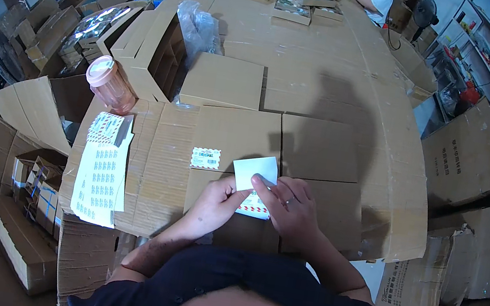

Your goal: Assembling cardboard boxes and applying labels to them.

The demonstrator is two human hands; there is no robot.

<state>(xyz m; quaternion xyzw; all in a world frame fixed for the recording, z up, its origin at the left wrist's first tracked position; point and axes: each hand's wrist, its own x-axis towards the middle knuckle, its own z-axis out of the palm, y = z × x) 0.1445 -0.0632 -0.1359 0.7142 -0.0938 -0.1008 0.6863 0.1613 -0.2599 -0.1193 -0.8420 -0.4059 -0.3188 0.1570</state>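
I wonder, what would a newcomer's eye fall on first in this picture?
Probably the small white paper in the right hand, with the left hand beside it, above flat cardboard boxes. Then perhaps the pinkish jar on the left side of the table, just beyond the printed sheets.

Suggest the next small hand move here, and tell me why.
I'd probably have the right hand ease the white piece away from the striped-edged paper just below it, with the left hand steadying. The right thumb lies over the white piece, and a similarly striped label sits on the box. Whether the two papers are joined is hidden.
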